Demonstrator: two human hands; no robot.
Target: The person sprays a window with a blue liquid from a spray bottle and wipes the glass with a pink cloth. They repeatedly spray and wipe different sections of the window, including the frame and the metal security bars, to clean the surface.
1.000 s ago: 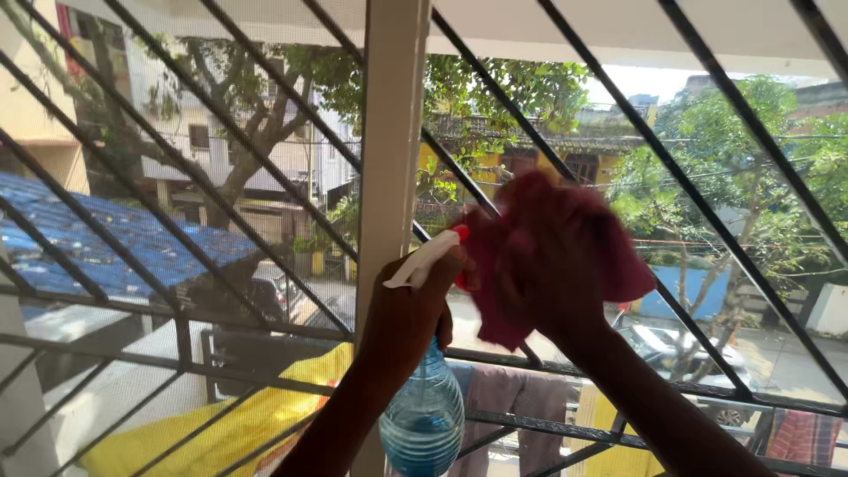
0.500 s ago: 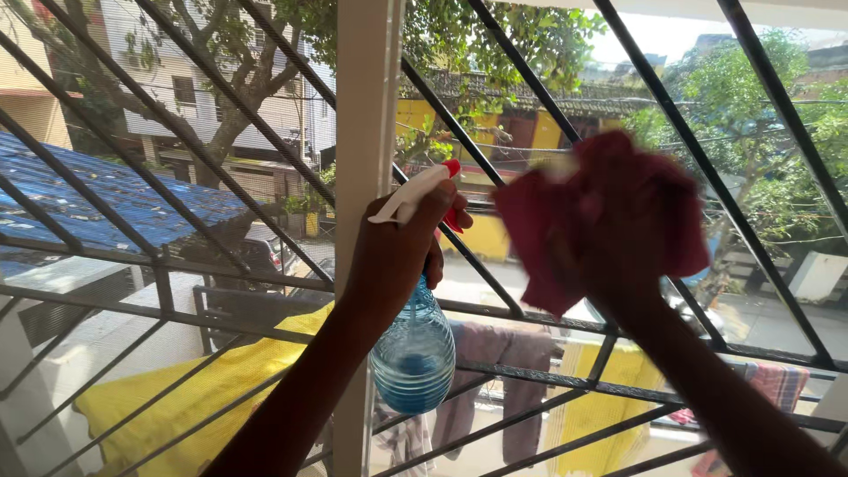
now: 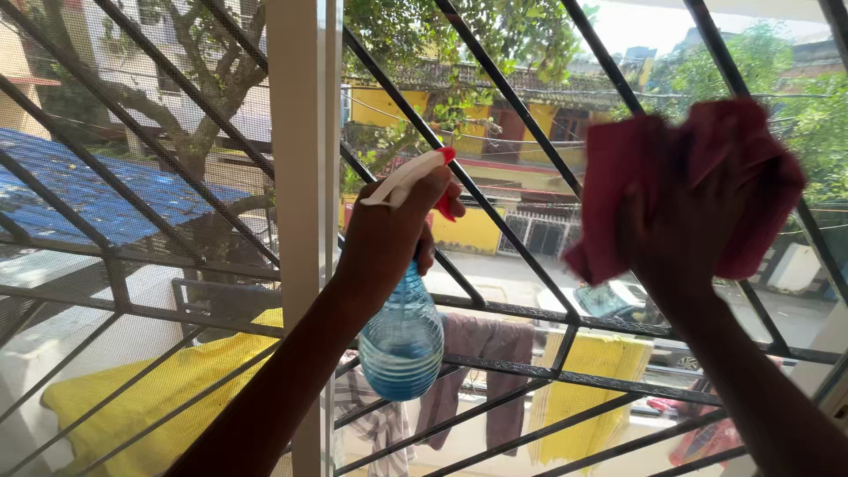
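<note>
My left hand grips a spray bottle with a blue clear body, a white head and a red trigger, held up in front of the window glass. My right hand presses a crumpled dark red cloth flat against the pane at the right. The two hands are apart, roughly level with each other. Blue liquid fills the lower part of the bottle.
A white window frame post stands left of the bottle. Black diagonal and horizontal grille bars run behind the glass. Outside hang yellow and purple laundry, with trees, a blue roof and buildings beyond.
My right hand has slid the red cloth rightward and slightly up across the glass. The left hand with the bottle stays near the post; the view has shifted right.
</note>
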